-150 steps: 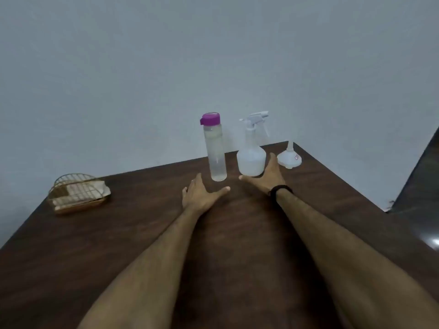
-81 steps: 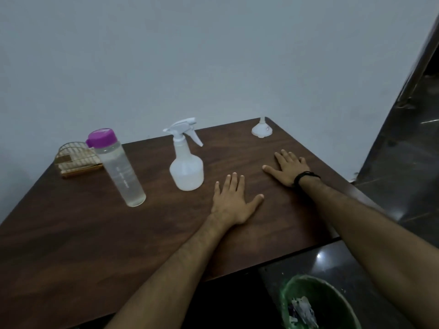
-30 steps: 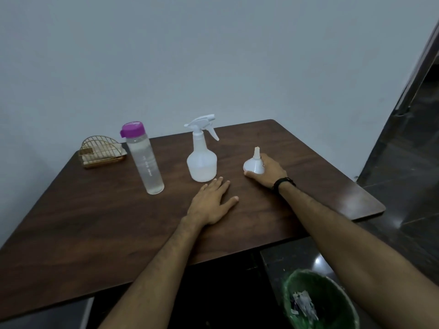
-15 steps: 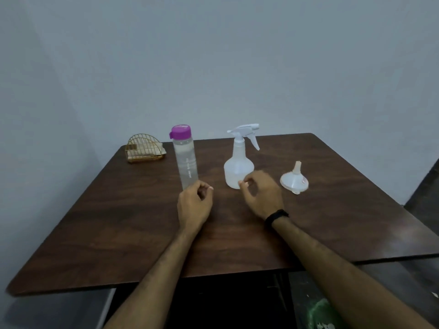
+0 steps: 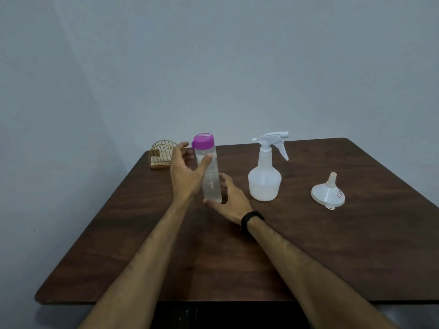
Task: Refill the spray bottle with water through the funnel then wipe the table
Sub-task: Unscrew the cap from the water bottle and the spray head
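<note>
A clear water bottle (image 5: pixel 210 179) with a purple cap stands on the brown table (image 5: pixel 308 245), left of centre. My left hand (image 5: pixel 184 174) is spread around its upper part, thumb lying on the front, fingers apart at cap height. My right hand (image 5: pixel 229 198) cups loosely around its base, thumb at the foot and fingers straight behind. To the right of my hands the white spray bottle (image 5: pixel 264 184) stands upright with its trigger head on. Further right, the white funnel (image 5: pixel 327 194) sits mouth down, spout up.
A gold wire holder (image 5: pixel 161 155) with light folded material inside stands at the table's far left corner. A plain grey wall rises behind the table. The table's near edge runs just below my forearms.
Both hands have left the space in front of the spray bottle and moved to the water bottle, opening from loosely curled. The camera view has shifted right; earlier the right hand slid the funnel closer.
</note>
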`<state>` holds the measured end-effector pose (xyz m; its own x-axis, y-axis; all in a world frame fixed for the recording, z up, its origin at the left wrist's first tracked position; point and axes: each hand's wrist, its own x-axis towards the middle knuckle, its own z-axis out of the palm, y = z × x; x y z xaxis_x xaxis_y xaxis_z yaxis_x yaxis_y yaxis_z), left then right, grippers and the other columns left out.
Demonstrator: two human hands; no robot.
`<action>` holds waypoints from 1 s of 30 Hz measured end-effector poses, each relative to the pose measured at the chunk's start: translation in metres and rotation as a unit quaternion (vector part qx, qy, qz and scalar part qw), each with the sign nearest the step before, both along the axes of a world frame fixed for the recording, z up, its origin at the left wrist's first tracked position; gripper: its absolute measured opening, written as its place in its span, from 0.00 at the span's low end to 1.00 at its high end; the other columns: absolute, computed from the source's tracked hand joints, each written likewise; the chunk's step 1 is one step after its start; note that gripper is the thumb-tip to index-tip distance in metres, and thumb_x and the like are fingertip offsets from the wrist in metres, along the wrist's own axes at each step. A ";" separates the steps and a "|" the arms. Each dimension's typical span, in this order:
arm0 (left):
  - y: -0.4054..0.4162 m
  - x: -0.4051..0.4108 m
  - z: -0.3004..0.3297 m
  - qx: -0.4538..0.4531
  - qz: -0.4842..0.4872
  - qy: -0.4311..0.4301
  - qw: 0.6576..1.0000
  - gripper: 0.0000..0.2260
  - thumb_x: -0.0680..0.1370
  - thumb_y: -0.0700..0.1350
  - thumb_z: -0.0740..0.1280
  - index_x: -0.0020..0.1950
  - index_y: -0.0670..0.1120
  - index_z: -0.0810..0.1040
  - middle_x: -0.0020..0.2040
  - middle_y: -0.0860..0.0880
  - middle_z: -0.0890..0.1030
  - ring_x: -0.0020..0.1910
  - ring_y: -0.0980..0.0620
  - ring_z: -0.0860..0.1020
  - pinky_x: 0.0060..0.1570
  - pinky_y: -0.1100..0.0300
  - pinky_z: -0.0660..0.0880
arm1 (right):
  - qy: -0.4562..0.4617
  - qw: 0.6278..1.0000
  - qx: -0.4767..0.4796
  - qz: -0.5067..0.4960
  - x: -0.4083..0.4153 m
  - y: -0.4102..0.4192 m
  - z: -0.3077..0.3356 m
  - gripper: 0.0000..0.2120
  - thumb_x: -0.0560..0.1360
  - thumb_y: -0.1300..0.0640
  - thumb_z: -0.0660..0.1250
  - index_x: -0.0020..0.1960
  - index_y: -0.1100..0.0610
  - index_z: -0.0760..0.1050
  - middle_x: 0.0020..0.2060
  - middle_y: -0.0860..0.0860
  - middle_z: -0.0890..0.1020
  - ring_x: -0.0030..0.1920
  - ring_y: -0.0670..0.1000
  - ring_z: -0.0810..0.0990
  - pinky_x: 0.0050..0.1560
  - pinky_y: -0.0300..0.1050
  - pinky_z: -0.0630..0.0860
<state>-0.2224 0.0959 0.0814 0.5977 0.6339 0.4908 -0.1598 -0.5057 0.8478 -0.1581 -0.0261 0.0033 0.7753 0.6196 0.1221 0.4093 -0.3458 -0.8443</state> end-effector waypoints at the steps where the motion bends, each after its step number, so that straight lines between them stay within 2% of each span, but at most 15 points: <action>1: 0.001 0.004 0.008 0.010 -0.023 0.002 1.000 0.30 0.73 0.52 0.76 0.70 0.48 0.69 0.60 0.51 0.76 0.56 0.55 0.76 0.53 0.61 0.76 | -0.002 1.000 -0.001 0.012 0.000 0.000 0.002 0.47 0.69 0.36 0.74 0.78 0.46 0.52 0.74 0.50 0.69 0.72 0.54 0.71 0.70 0.56 0.71; 3: 0.000 0.011 0.021 0.031 -0.060 0.010 0.998 0.29 0.75 0.51 0.74 0.72 0.48 0.68 0.62 0.53 0.73 0.57 0.57 0.75 0.52 0.65 0.75 | -0.013 0.999 -0.007 0.033 0.000 0.001 0.003 0.44 0.71 0.39 0.73 0.78 0.46 0.52 0.74 0.50 0.69 0.72 0.54 0.71 0.70 0.55 0.71; 7: 0.000 0.021 0.033 0.028 -0.089 0.011 0.996 0.20 0.78 0.48 0.70 0.69 0.47 0.74 0.63 0.51 0.75 0.59 0.52 0.76 0.52 0.65 0.76 | -0.008 0.999 -0.004 0.043 0.003 0.004 0.003 0.40 0.73 0.41 0.72 0.77 0.46 0.54 0.74 0.49 0.70 0.71 0.54 0.72 0.70 0.56 0.71; 10: 0.003 0.021 0.032 0.020 -0.091 0.016 0.996 0.19 0.79 0.48 0.70 0.69 0.48 0.74 0.63 0.50 0.76 0.58 0.52 0.76 0.51 0.68 0.75 | 0.003 0.999 -0.004 0.045 0.006 0.007 0.004 0.38 0.75 0.44 0.71 0.77 0.46 0.54 0.73 0.49 0.71 0.70 0.54 0.72 0.69 0.57 0.71; 17: -0.002 0.018 0.036 0.032 -0.047 0.030 0.998 0.20 0.77 0.51 0.72 0.67 0.48 0.76 0.59 0.54 0.77 0.54 0.57 0.77 0.56 0.58 0.79 | 0.028 0.999 -0.001 0.023 0.009 0.011 0.002 0.32 0.74 0.49 0.74 0.72 0.45 0.61 0.70 0.48 0.75 0.69 0.53 0.74 0.68 0.58 0.72; 21: -0.005 0.016 0.036 0.042 0.023 0.018 0.999 0.25 0.69 0.58 0.77 0.60 0.48 0.79 0.54 0.53 0.81 0.51 0.55 0.80 0.47 0.61 0.80 | 0.019 1.000 -0.003 0.000 0.007 0.013 0.002 0.33 0.72 0.48 0.76 0.71 0.46 0.62 0.70 0.49 0.74 0.69 0.53 0.74 0.67 0.56 0.73; 24: -0.008 0.012 0.044 0.049 0.046 0.040 0.997 0.30 0.63 0.64 0.79 0.55 0.48 0.75 0.49 0.53 0.79 0.46 0.56 0.79 0.40 0.64 0.76 | 0.019 1.000 0.005 0.001 0.008 0.011 0.003 0.34 0.70 0.47 0.77 0.71 0.47 0.64 0.70 0.49 0.73 0.69 0.53 0.73 0.66 0.54 0.73; 27: -0.009 0.003 0.053 0.100 0.010 0.083 0.991 0.31 0.65 0.63 0.77 0.58 0.48 0.71 0.53 0.51 0.76 0.48 0.55 0.77 0.40 0.68 0.72 | 0.019 1.000 0.006 0.014 0.009 0.009 0.003 0.33 0.71 0.47 0.77 0.72 0.47 0.66 0.70 0.49 0.74 0.69 0.52 0.73 0.66 0.53 0.72; 30: -0.001 -0.007 0.069 0.154 -0.070 0.141 0.976 0.33 0.72 0.53 0.77 0.71 0.48 0.65 0.66 0.49 0.73 0.59 0.53 0.75 0.52 0.64 0.74 | 0.024 1.000 0.006 0.017 0.010 0.009 0.002 0.33 0.72 0.47 0.76 0.72 0.46 0.65 0.70 0.48 0.74 0.69 0.52 0.73 0.67 0.53 0.72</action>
<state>-0.2293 0.0950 0.1501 0.8062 0.3853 0.4490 -0.0285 -0.7327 0.6799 -0.1485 -0.0169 0.0056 0.7595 0.6439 0.0929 0.3792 -0.3221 -0.8674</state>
